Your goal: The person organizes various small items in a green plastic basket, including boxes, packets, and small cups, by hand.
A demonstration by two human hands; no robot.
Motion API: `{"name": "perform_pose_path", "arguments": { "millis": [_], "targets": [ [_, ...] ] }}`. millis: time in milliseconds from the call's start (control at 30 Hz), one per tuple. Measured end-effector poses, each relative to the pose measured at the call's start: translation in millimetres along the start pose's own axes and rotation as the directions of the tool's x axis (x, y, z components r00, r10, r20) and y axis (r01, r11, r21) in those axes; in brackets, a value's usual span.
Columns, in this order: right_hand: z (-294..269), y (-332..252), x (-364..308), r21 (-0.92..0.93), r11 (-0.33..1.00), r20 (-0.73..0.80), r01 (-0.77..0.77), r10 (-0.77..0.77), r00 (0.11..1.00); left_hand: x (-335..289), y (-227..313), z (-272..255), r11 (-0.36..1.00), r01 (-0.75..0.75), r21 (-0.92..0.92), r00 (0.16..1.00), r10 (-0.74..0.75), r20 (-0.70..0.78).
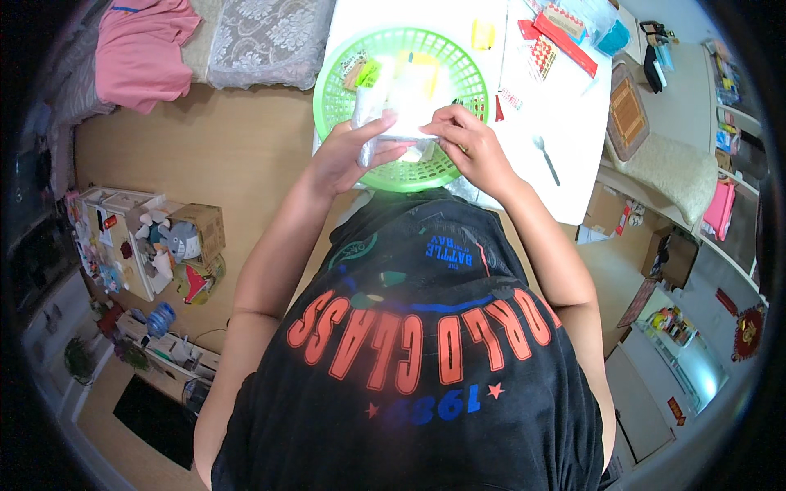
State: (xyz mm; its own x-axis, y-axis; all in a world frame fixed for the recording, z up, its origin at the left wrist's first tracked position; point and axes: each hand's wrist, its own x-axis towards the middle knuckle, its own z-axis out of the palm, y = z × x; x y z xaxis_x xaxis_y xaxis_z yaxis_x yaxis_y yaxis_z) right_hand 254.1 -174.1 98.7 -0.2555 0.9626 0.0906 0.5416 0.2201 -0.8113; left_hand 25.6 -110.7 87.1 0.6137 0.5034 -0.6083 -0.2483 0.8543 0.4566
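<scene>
Above a round green plastic basket (481, 82), both my hands hold a white packet that looks like plastic (403, 121). My left hand (347, 152) grips its left side, thumb on top and fingers underneath. With thumb and fingertips together, my right hand (472, 146) pinches the packet's near right edge. Glare washes out much of the packet's surface. Behind it in the basket are a yellow item (422, 72) and a packet with a bright green label (368, 74); their kinds are hard to make out.
The basket sits on a white table (524, 155). A spoon with a dark handle (546, 159) lies to its right. Farther back are a small yellow item (484, 34), red packets (565, 45) and clear plastic. A chair with a woven panel (629, 113) stands at the right.
</scene>
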Motion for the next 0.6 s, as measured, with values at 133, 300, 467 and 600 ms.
{"name": "perform_pose_path", "arguments": {
  "millis": [133, 300, 467, 600],
  "targets": [
    [-4, 3, -1, 0.082, 0.994, 0.068, -0.068, 0.063, 0.996, 5, -13, -3, 0.999, -0.053, -0.005, 0.998, 0.053, -0.018],
    [-1, 0, -4, 0.112, 0.984, 0.023, -0.138, 0.136, 0.99, 14, -30, -12, 0.986, -0.087, -0.143, 0.996, 0.091, 0.016],
    [19, 12, -10, 0.583, 0.675, 0.043, -0.452, 0.53, 0.847, 9, -30, -1, 0.984, -0.103, -0.144, 0.978, 0.127, 0.163],
    [16, 11, -6, 0.671, 0.569, 0.094, -0.476, 0.572, 0.815, 0, -23, 17, 0.99, -0.132, -0.04, 0.986, 0.136, 0.096]
  ]
}}
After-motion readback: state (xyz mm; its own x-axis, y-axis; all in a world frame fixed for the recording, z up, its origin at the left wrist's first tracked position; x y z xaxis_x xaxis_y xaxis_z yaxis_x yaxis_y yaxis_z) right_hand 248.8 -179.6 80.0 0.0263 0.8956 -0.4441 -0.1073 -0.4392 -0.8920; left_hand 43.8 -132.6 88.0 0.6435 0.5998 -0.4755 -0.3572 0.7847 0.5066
